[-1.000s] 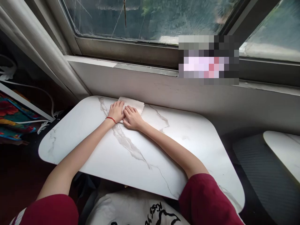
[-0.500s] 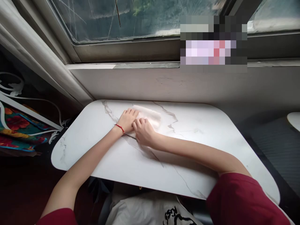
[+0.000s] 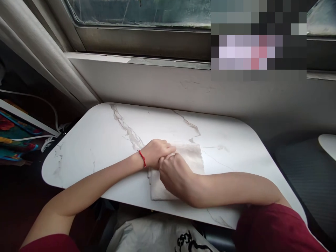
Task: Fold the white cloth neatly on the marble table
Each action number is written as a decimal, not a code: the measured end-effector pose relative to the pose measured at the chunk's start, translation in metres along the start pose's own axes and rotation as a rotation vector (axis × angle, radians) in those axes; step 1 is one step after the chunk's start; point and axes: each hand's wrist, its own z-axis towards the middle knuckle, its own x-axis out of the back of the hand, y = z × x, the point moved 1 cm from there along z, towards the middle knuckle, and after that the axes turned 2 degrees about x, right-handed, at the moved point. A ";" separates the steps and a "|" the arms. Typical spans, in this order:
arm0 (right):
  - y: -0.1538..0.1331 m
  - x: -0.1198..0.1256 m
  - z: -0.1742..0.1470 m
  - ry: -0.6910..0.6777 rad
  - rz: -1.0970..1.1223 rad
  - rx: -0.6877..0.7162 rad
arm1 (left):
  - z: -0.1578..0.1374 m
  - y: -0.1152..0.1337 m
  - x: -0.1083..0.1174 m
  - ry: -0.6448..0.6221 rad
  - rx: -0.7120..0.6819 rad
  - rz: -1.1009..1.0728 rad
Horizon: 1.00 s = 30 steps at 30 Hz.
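A pale, folded cloth (image 3: 193, 157) lies on the white marble-patterned table (image 3: 86, 140), its stacked layers showing at the left edge. My left hand (image 3: 156, 152), with a red string bracelet (image 3: 142, 159) on the wrist, is closed at the cloth's left side. Against it presses my right hand (image 3: 175, 171), its fingers curled in a fist on the middle of the cloth. The fingertips of both hands are hidden, so how they grip the cloth is only partly visible.
A wall (image 3: 152, 84) and a window sill (image 3: 110, 58) run along the table's far edge. A curtain (image 3: 34, 42) hangs at the left. To the right stands a dark ribbed seat (image 3: 301, 168). A blurred-out patch covers the upper right.
Both hands have come nearer to me and slightly right with the cloth, which now shows more spread out. The left fingers, stretched flat before, are now curled. The view has tilted down.
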 end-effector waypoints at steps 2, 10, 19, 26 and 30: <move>0.004 -0.005 0.016 0.032 -0.024 -0.102 | 0.003 -0.013 0.002 0.019 0.143 0.001; 0.075 -0.040 0.092 0.277 0.090 -0.325 | 0.002 -0.058 0.001 0.150 0.409 0.143; 0.124 -0.060 0.116 0.449 0.094 -0.177 | 0.000 -0.060 -0.014 0.108 0.443 0.285; 0.107 -0.023 0.080 0.247 0.160 -0.163 | 0.003 -0.057 0.002 0.258 0.280 0.263; 0.090 0.000 0.043 0.030 0.200 -0.063 | -0.005 -0.046 0.008 0.363 0.005 0.153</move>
